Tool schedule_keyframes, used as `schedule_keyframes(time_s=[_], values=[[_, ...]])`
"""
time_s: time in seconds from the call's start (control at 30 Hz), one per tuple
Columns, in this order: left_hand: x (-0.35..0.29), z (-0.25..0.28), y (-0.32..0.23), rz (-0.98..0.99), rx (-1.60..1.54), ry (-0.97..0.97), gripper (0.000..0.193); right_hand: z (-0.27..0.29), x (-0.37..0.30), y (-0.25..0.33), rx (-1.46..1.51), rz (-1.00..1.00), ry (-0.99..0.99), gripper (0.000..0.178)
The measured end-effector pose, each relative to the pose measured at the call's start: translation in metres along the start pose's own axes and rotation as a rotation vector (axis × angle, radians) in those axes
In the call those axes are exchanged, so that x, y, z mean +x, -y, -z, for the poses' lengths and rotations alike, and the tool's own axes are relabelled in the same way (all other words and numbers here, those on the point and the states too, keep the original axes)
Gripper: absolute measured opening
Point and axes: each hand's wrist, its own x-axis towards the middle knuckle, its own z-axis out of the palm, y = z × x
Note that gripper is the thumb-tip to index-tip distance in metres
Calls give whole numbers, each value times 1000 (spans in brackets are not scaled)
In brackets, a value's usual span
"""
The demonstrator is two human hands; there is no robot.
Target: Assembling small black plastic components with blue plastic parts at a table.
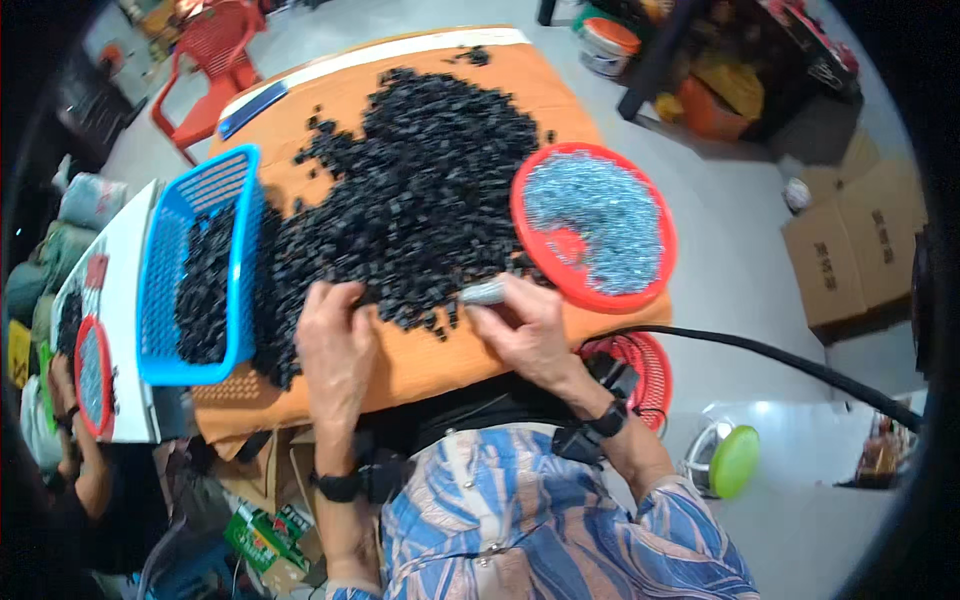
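Observation:
A large heap of small black plastic pieces [430, 170] covers much of the orange-topped table [440, 365]. At the heap's near edge my left hand [335, 345] has its fingers curled in and its thumb close to the index finger; whatever they grip is too small to make out. To its right my right hand [530, 335] is bent into a pinch, a grey cover [484, 293] over one fingertip. Any piece in that pinch is hidden. Beside the right hand sits a round red tray [668, 225] holding many small silvery metal parts [610, 215].
A blue plastic basket [240, 290] with more black pieces stands left of the heap. Below the table's right edge is a red basket [655, 375], with a black cable [770, 350] running past. At far left another person's arm [92, 475] reaches toward a second red tray [93, 375].

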Motion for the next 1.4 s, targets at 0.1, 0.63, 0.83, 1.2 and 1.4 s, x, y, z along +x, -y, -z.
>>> schedule_keyframes(time_s=[0.1,0.63,0.83,1.2,1.4], values=[[-4,10,-4,18,-2,-17,13,11,2,9,73,-51,-5,9],[-29,16,1,470,-1107,75,13,72,39,-15,-470,-159,-96,6],[-32,19,3,499,-1089,108,10,67,56,-9,-814,-288,196,8],[-31,13,4,500,-1177,97,14,66,45,-25,-281,-260,41,12],[-33,13,8,512,-1198,102,13,67,42,-22,-348,-186,75,11]])
